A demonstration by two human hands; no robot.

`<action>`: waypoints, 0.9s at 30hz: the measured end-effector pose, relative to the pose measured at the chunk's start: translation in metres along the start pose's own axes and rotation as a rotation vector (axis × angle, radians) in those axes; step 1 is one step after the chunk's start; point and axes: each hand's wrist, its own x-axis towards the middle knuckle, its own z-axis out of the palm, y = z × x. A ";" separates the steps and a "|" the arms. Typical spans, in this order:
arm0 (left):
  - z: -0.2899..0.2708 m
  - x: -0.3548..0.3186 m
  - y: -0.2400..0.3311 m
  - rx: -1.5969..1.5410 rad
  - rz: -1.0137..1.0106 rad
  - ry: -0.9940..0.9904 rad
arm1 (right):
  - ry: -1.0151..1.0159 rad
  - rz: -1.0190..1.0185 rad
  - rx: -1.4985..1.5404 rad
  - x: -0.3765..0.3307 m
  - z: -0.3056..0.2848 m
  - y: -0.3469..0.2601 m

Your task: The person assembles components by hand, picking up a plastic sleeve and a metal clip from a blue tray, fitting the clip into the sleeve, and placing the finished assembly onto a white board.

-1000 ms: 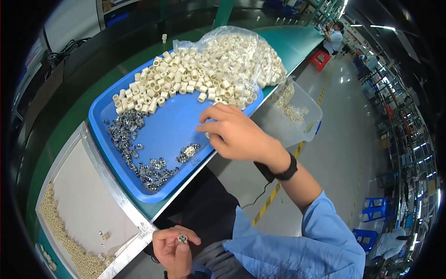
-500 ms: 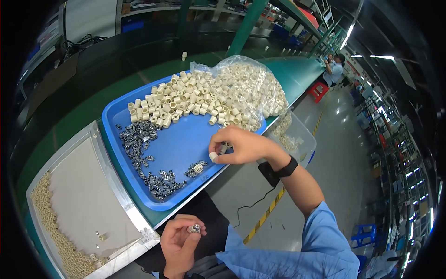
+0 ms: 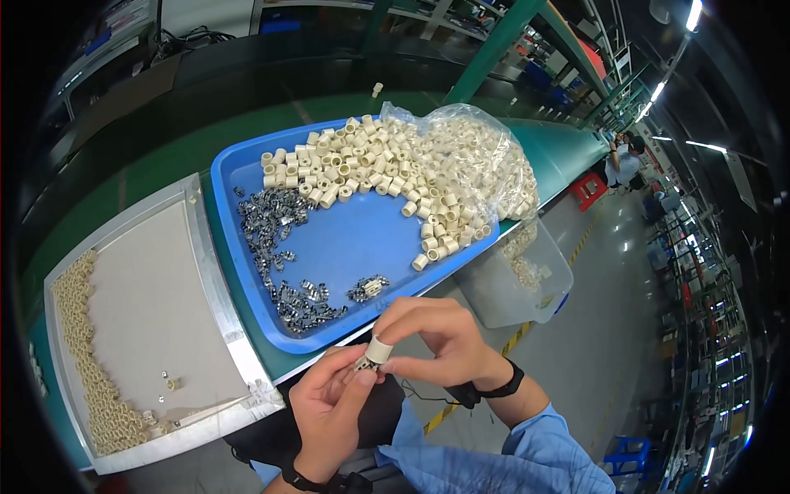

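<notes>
Green bench [image 3: 568,151] carries blue tray [image 3: 354,239] with loose cream sleeves [image 3: 331,173], dark metal clips [image 3: 270,222]. Left hand [image 3: 327,416] pinches small metal-fitted part [image 3: 364,363]; right hand [image 3: 444,339] grips single sleeve [image 3: 378,351] against it, near tray edge.

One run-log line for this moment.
left hand: holds small part | right hand: holds cream sleeve at part | blue tray: cream sleeves, metal pieces

On the bench [image 3: 564,156], the tray [image 3: 354,239] stands right of the framed board [image 3: 156,305]. In the tray, tubes [image 3: 333,169] lie along the far edge until the near right corner; a bag [image 3: 485,152] covers the far right corner. Clips [image 3: 271,218] follow the left edge. Rings [image 3: 78,329] lie along the board's left edge. Before the tray, one tube [image 3: 379,350] is between left hand [image 3: 329,407] and right hand [image 3: 444,342].
</notes>
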 end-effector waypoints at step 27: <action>0.004 -0.015 0.025 0.298 0.027 -0.173 | -0.013 -0.407 -0.303 -0.019 -0.004 -0.026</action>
